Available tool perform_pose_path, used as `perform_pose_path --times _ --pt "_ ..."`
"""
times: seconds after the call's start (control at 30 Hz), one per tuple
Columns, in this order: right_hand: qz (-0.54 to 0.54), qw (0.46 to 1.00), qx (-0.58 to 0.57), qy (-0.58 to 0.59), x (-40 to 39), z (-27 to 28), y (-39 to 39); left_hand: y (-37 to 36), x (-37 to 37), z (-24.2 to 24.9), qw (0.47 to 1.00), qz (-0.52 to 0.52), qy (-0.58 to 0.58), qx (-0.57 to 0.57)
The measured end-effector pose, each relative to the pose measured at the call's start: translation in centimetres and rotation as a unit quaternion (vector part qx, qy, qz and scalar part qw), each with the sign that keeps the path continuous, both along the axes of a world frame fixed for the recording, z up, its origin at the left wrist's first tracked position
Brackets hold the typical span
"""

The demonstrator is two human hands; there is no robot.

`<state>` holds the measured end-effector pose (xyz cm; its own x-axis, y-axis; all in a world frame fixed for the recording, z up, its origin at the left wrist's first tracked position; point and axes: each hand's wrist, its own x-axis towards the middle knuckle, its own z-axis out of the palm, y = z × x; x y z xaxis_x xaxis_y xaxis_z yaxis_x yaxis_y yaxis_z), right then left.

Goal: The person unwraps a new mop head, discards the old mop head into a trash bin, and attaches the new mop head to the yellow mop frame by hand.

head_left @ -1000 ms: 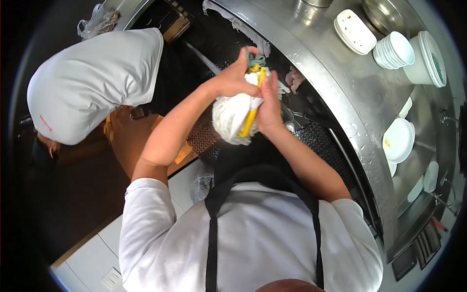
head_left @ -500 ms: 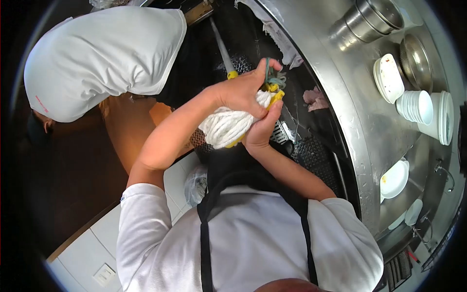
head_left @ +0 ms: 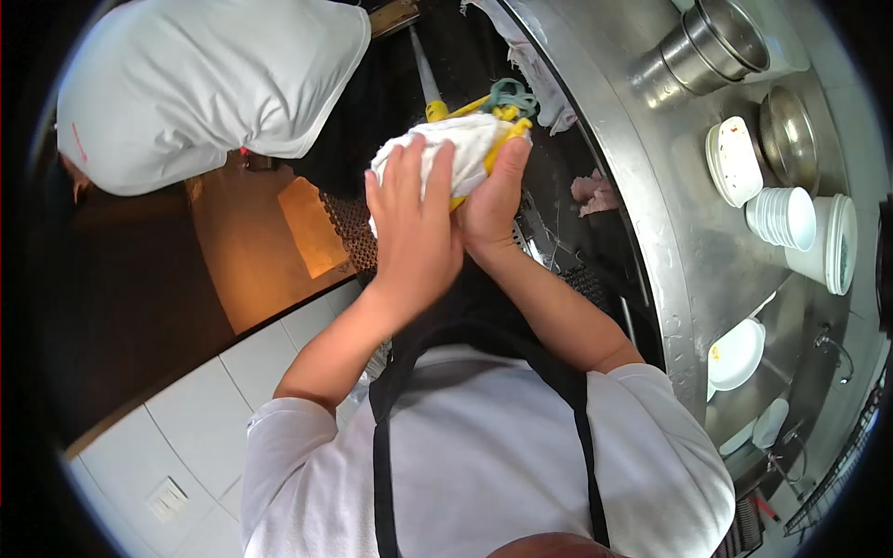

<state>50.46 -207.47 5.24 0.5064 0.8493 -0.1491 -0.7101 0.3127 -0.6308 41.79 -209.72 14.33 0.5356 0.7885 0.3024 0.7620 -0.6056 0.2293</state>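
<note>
A white bundle of thick cords (head_left: 474, 139) with yellow parts is between my hands, near the upper middle. My left hand (head_left: 412, 205) lies against its near side, fingers stretched out and slightly apart. My right hand (head_left: 491, 206) grips the bundle's right side, thumb up along a yellow edge; its other fingers are hidden behind. Blue-green loops (head_left: 512, 96) hang at the bundle's upper right end. Just beyond it, a grey pole (head_left: 424, 65) with a yellow end reaches up; whether it joins the bundle cannot be made out.
Another person in a white shirt (head_left: 214, 84) bends at upper left. A steel counter (head_left: 651, 158) on the right carries metal pots (head_left: 712, 46), white bowls (head_left: 781, 216) and a lidded tub (head_left: 826, 246). A pink cloth (head_left: 593, 193) lies beside the counter edge.
My left hand has left the yellow end and blue-green loops and moved down onto the white cords, its fingers now stretched out. The bundle has moved up slightly. The other person has shifted upward in view.
</note>
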Motion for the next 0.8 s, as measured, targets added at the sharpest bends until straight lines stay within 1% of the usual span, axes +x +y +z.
perform_pose_path --times 0.03,0.1,0.13,0.23,0.27,0.37,0.4,0.43,0.5,0.57,0.6,0.7,0.73,0.8 --pt "0.011 0.999 0.000 -0.040 -0.1 0.4 -0.4 0.6 0.1 -1.3 0.999 0.039 0.013 0.026" --pt "0.046 0.992 0.000 -0.117 0.7 2.5 -1.6 0.8 -0.2 -1.8 0.999 0.036 -0.020 -0.006" --pt "0.067 0.994 -0.011 -0.087 1.0 2.9 -1.9 0.8 -0.4 -1.8 0.998 0.035 -0.038 -0.023" --pt "0.107 0.991 -0.016 -0.073 1.4 3.2 -2.2 0.7 -0.3 -1.4 0.998 0.068 -0.015 0.010" --pt "0.133 0.985 -0.032 -0.100 1.5 3.2 -2.4 1.0 -0.6 -1.3 0.996 0.088 -0.020 0.012" --pt "0.205 0.967 -0.094 -0.121 1.5 3.6 -2.6 2.0 -2.4 -0.3 0.995 0.095 -0.015 0.023" --pt "0.241 0.955 -0.110 -0.135 1.4 4.0 -2.7 2.0 -2.8 0.2 0.991 0.116 0.020 0.063" --pt "0.228 0.958 -0.108 -0.132 1.0 4.0 -2.7 1.7 -2.7 0.7 0.985 0.151 0.046 0.073" --pt "0.202 0.966 -0.104 -0.123 -0.3 3.7 -2.2 1.6 -2.5 -0.4 0.980 0.156 0.032 0.124" --pt "0.190 0.972 -0.071 -0.121 -1.0 3.8 -1.5 2.0 -2.3 -3.1 0.965 0.112 0.027 0.235" --pt "0.181 0.975 -0.056 -0.118 -1.1 3.9 -1.2 2.0 -1.9 -2.7 0.958 0.102 -0.010 0.266" --pt "0.225 0.958 -0.108 -0.144 -0.6 4.3 -1.4 2.4 -3.2 -0.1 0.973 0.031 0.106 0.203" --pt "0.237 0.959 -0.109 -0.113 -1.0 3.7 -1.6 2.4 -3.4 0.6 0.983 0.041 0.099 0.152" --pt "0.243 0.948 -0.120 -0.167 -1.3 2.7 -2.1 2.6 -4.5 0.4 0.983 0.035 0.104 0.148"
